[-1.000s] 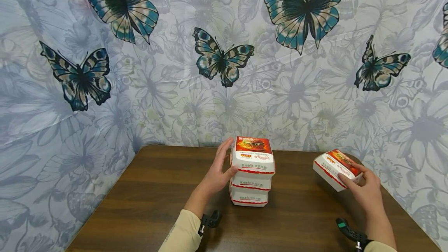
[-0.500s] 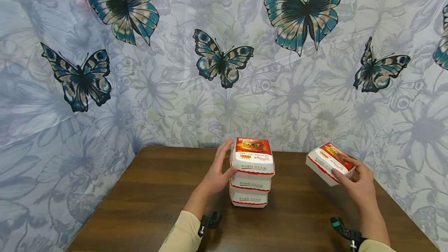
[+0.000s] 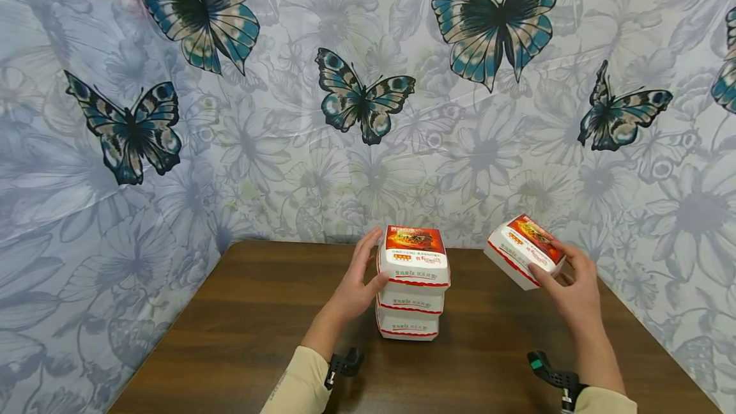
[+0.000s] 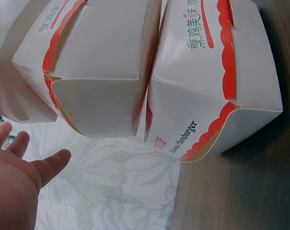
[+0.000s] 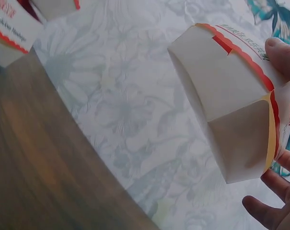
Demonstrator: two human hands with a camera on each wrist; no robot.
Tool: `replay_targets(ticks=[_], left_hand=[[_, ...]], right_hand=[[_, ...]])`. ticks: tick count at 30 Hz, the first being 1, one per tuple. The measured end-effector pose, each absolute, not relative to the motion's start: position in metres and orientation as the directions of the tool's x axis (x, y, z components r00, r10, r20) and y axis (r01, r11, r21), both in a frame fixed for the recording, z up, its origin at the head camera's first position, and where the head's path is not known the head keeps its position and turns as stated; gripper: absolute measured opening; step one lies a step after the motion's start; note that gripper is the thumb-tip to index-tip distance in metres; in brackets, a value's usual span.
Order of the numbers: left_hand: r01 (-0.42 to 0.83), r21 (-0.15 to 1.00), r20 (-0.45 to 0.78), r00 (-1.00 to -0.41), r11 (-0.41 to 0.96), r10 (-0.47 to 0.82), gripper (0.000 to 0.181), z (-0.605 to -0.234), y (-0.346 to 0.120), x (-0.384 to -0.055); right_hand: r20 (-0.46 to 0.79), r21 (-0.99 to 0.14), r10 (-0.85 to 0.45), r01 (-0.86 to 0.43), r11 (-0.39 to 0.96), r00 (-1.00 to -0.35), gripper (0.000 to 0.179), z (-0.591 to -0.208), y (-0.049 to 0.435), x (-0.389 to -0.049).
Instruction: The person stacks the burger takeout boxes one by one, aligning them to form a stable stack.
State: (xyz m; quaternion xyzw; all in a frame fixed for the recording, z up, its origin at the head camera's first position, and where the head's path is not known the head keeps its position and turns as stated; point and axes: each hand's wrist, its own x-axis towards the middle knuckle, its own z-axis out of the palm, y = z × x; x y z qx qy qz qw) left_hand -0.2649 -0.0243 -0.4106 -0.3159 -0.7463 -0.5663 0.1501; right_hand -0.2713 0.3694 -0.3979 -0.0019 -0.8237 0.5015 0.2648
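Observation:
Three white hamburger boxes with red scalloped edges stand stacked on the wooden table; the top box (image 3: 413, 257) shows a burger picture. The middle box (image 4: 104, 67) and bottom box (image 4: 197, 81) fill much of the left wrist view. My left hand (image 3: 356, 283) is spread at the stack's left side, by the top box; whether it touches is unclear. To the right of the stack, my right hand (image 3: 572, 280) grips another hamburger box (image 3: 512, 264) between thumb and fingers. That box is tilted and raised above the table; its underside faces the right wrist camera.
The brown wooden table (image 3: 253, 324) ends at a back edge against a patterned cloth (image 3: 276, 177) with butterflies. Dark wrist-worn devices sit on both wrists, the left device (image 3: 344, 366) near the stack's base and the right device (image 3: 554, 375) over the table.
My right hand has carried its hamburger box left and upward, nearer the stack. My left hand and the stacked boxes have stayed in place.

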Motion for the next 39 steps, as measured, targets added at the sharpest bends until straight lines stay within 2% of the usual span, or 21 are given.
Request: replay_targets(ticks=[7,22,28,33,39], left_hand=[[0.639,0.752,0.581,-0.757,0.158,0.298,0.083,-0.411,-0.025,-0.265],[0.642,0.75,0.583,-0.755,0.159,0.3,0.081,-0.41,-0.025,-0.265],[0.634,0.758,0.575,-0.761,0.153,0.302,0.08,-0.409,-0.025,-0.264],[0.643,0.754,0.587,-0.752,0.133,0.3,0.076,-0.409,-0.024,-0.266],[0.641,0.758,0.587,-0.751,0.121,0.304,0.081,-0.408,-0.025,-0.265]], right_hand=[[0.512,-0.802,0.241,-0.357,0.479,-0.824,0.063,-0.386,0.358,-0.267],[0.541,-0.785,0.223,-0.392,0.48,-0.811,0.063,-0.369,0.345,-0.258],[0.571,-0.764,0.163,-0.448,0.465,-0.805,0.064,-0.362,0.332,-0.254],[0.594,-0.76,0.13,-0.501,0.414,-0.794,0.063,-0.36,0.324,-0.253],[0.59,-0.785,0.106,-0.538,0.307,-0.8,0.06,-0.355,0.319,-0.248]])
